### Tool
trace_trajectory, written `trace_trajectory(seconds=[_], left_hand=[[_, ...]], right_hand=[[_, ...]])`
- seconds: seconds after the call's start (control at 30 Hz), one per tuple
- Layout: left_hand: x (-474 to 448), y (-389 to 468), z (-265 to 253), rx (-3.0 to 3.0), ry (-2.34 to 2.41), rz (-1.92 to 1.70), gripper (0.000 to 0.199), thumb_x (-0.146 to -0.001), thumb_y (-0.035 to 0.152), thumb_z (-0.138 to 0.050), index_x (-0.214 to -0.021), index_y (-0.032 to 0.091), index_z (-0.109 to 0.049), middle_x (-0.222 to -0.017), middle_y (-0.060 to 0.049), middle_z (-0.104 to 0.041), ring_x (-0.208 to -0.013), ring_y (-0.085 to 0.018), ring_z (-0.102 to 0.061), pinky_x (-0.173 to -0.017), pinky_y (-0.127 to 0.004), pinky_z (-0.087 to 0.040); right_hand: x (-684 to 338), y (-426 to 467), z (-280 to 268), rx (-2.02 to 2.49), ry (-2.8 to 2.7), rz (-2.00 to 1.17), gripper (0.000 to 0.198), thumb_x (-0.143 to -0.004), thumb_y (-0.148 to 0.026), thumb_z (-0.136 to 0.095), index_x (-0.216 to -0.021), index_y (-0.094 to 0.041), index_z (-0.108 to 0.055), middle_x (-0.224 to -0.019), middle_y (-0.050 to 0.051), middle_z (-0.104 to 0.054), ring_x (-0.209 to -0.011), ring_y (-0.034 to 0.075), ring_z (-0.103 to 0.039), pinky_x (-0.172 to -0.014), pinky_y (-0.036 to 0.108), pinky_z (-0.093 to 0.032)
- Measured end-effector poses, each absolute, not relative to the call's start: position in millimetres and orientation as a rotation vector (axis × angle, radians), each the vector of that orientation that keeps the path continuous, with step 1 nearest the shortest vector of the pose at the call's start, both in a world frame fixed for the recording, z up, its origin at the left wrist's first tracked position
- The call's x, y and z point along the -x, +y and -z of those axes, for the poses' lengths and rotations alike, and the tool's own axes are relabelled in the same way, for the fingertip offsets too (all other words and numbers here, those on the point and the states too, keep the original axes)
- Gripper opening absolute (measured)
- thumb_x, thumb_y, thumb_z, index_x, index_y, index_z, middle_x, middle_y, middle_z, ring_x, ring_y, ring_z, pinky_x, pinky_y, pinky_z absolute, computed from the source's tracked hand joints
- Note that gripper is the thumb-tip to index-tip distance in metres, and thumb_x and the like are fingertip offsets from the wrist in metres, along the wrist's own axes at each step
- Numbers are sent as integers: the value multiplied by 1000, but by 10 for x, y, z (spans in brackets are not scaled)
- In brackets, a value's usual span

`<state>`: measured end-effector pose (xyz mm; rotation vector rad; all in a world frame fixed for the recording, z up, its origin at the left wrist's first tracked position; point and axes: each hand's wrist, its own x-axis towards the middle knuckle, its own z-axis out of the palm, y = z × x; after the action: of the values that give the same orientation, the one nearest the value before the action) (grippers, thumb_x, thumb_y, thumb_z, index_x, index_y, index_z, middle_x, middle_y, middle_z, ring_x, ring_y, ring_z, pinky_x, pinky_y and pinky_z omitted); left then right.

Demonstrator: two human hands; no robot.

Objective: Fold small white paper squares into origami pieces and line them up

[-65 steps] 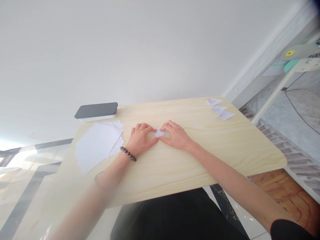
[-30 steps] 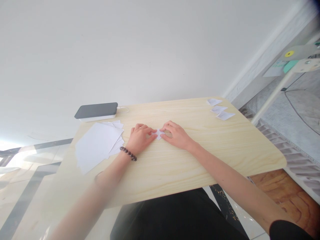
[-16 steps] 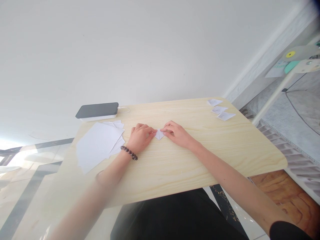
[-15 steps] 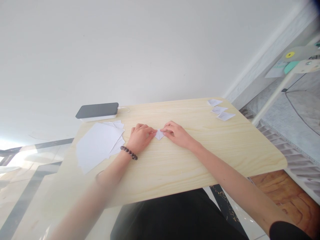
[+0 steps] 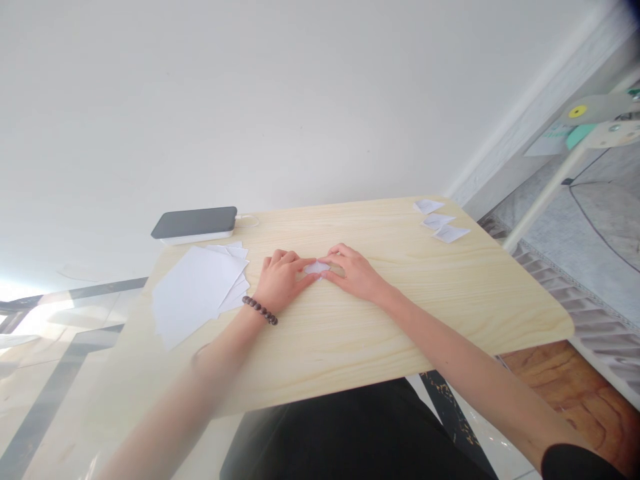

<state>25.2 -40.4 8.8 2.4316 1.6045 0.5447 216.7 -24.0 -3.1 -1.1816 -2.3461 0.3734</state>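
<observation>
A small piece of folded white paper (image 5: 316, 268) lies on the table between my two hands. My left hand (image 5: 281, 279), with a beaded bracelet on its wrist, grips the paper from the left, index finger at the far edge and thumb at the near edge. From the opposite side, my right hand (image 5: 357, 273) holds it the same way, its thumb and index fingertips on the paper. The fingertips of both hands almost meet and cover parts of the folds. To the left of my left hand lies a fanned stack of white paper sheets (image 5: 195, 287).
At the back left of the wooden table (image 5: 350, 340) is a dark-topped phone-like device (image 5: 195, 222) with a white cable. Three folded paper pieces (image 5: 451, 233) sit at the far right corner. A white wall (image 5: 300, 100) rises behind the table.
My thumbs have moved to the near edge of the folded paper, away from the index fingers. The paper now looks wider and flatter, its downward point no longer showing as before.
</observation>
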Motion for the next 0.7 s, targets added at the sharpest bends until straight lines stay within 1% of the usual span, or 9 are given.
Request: trace_trajectory(seconds=[0.2, 0.37, 0.5, 0.7], left_hand=[[-239, -372, -99, -2469, 1579, -469, 36, -81, 52, -41, -107, 34, -59, -82, -3, -58, -88, -22, -44, -76, -37, -32], [-244, -376, -100, -2479, 1586, -495, 35, -81, 52, -42, -105, 33, -59, -80, -2, -58, -87, -22, -45, -77, -37, -32], [-259, -404, -97, -2475, 1622, -544, 37, -80, 52, -44, -106, 29, -57, -81, -2, -59, -88, -22, -46, -78, -36, -32], [-270, -423, -97, -2486, 1673, -547, 32, -80, 49, -46, -91, 23, -61, -78, -2, -61, -84, -21, -50, -74, -34, -34]], right_hand=[[-2134, -285, -41, 1214, -2455, -302, 33, -85, -34, -42, -113, -23, -54, -107, 7, -49, -92, 18, -52, -85, 34, -41], [-2147, -278, -46, 1204, -2443, -352, 31, -84, -34, -42, -111, -22, -54, -107, 6, -48, -90, 17, -53, -83, 32, -42], [-2165, -263, -1, 1169, -2368, -383, 31, -83, -35, -46, -108, -21, -56, -104, 6, -50, -90, 16, -53, -82, 30, -43], [-2160, -270, 24, 1183, -2320, -356, 27, -82, -37, -48, -100, -20, -60, -98, 5, -52, -84, 14, -54, -77, 26, -44]])
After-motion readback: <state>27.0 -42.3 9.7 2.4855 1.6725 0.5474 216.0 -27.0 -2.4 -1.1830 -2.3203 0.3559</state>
